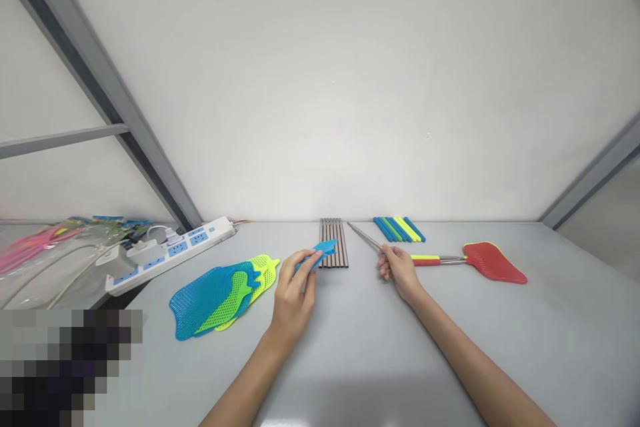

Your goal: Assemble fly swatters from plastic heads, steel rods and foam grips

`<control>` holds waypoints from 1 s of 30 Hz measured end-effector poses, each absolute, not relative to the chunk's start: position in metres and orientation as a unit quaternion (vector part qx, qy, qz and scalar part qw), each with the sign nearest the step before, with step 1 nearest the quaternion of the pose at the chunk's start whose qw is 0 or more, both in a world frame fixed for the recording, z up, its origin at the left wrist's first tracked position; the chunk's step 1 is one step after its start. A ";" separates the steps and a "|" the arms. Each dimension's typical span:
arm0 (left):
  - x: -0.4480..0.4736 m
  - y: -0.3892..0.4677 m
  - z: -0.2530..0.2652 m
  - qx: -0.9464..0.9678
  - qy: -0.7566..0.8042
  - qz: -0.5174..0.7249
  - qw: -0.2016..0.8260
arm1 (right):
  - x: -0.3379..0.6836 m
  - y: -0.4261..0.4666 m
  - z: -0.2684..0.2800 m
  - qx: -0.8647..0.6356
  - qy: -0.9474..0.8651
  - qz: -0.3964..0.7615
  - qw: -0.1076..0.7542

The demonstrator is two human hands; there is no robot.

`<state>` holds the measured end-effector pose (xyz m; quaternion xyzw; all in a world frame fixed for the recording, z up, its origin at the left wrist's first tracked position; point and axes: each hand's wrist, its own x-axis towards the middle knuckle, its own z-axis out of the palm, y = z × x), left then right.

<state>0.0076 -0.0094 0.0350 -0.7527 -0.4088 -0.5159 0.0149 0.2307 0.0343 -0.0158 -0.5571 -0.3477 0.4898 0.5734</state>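
Note:
My left hand point(295, 290) is closed on a blue fly swatter head point(326, 248), tilted so that it shows nearly edge-on. Between the fingers of my right hand point(399, 270) is a thin metal rod point(365, 236), its far end pointing up and left. Several more metal rods point(334, 243) lie side by side on the table, just past my left hand. Left of that hand, blue, green and yellow mesh swatter heads point(205, 293) overlap in a pile. Beyond my right hand lie several blue, green and yellow handle tubes point(399, 229).
Swatters with a red head point(495, 262) and a yellow one beneath lie on the right of the grey table point(365, 360). A white power strip point(173, 255) with plugged-in adapters and bagged items point(45, 247) are at the left. A pale wall point(330, 80) rises behind.

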 end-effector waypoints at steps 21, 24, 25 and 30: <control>0.008 -0.010 0.033 -0.751 -0.416 -0.513 -0.011 | 0.256 0.015 -0.008 -0.379 -0.277 0.584 0.662; 0.010 -0.011 0.032 -0.750 -0.406 -0.521 -0.045 | 0.254 0.014 -0.005 -0.347 -0.261 0.612 0.661; 0.011 -0.012 0.032 -0.745 -0.407 -0.527 -0.053 | 0.254 0.013 -0.004 -0.341 -0.260 0.617 0.660; 0.015 -0.014 0.036 -0.632 -0.442 -0.625 -0.118 | 0.253 0.014 -0.004 -0.349 -0.267 0.611 0.659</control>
